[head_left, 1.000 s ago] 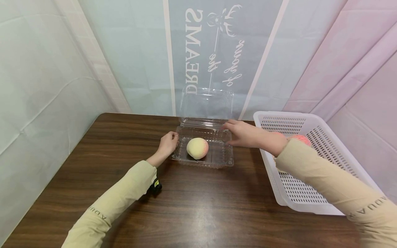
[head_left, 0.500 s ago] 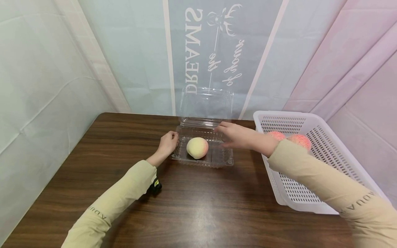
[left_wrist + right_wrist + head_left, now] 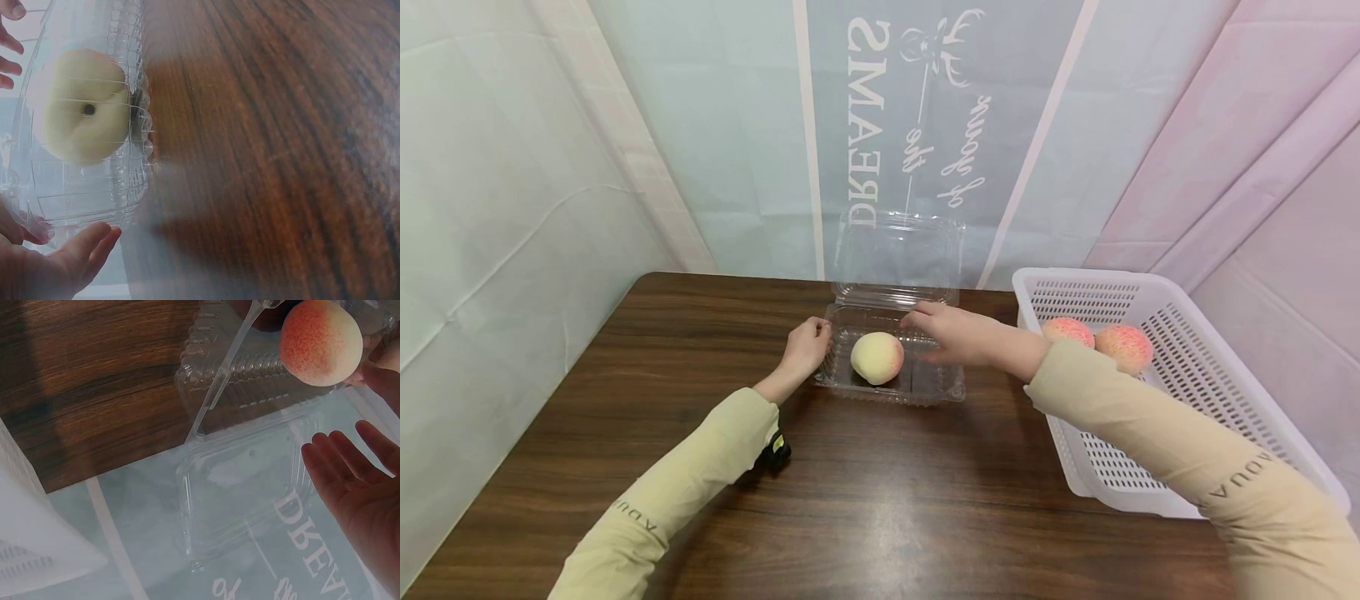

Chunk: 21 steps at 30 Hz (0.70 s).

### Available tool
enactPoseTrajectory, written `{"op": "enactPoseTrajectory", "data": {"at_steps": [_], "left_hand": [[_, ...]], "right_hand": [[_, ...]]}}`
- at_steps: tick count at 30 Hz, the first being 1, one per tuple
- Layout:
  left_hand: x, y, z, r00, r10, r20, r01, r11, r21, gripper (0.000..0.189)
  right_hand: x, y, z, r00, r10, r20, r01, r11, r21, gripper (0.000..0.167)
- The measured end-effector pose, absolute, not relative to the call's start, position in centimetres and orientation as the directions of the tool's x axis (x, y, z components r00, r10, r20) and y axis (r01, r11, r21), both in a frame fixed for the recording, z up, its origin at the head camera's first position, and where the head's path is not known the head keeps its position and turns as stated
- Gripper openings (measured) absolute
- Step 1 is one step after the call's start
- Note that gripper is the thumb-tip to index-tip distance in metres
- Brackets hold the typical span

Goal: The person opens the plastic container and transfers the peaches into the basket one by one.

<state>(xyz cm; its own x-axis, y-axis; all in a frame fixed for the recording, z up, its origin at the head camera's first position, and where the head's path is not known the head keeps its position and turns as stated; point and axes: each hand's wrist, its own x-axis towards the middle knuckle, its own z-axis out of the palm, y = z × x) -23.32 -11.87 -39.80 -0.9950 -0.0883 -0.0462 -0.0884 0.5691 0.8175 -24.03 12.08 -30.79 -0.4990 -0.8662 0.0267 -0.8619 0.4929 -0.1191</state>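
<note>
A clear plastic clamshell box [image 3: 938, 385] lies on the table with its lid [image 3: 898, 250] raised at the back. Inside it rests one pale yellow peach [image 3: 877, 358] with a pink blush on its right side. My left hand [image 3: 805, 346] pinches the box's left rim, thumb and fingers on either side of the plastic in the left wrist view. Over the right half of the box hovers my right hand [image 3: 955, 335]. In the right wrist view its fingers [image 3: 340, 456] are extended, hold nothing and stand apart from the peach.
A white slotted plastic basket [image 3: 1075, 467] stands to the right, holding two visible pink peaches [image 3: 1124, 346]; my right sleeve covers part of it. Behind the dark wooden table [image 3: 880, 500] hangs a printed cloth [image 3: 737, 167].
My right hand has moved left from the box's right edge to above its right half, uncovering more of the basket's peaches. The left hand and the peach in the box stay put.
</note>
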Motion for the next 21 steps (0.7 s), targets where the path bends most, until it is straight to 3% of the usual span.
{"op": "enactPoseTrajectory", "data": {"at_steps": [21], "left_hand": [[-23.5, -11.9, -40.0, -0.994, -0.092, -0.053, -0.096, 0.571, 0.815, 0.032]], "right_hand": [[-24.1, 9.9, -32.2, -0.471, -0.882, 0.002, -0.879, 0.469, -0.087, 0.052]]}}
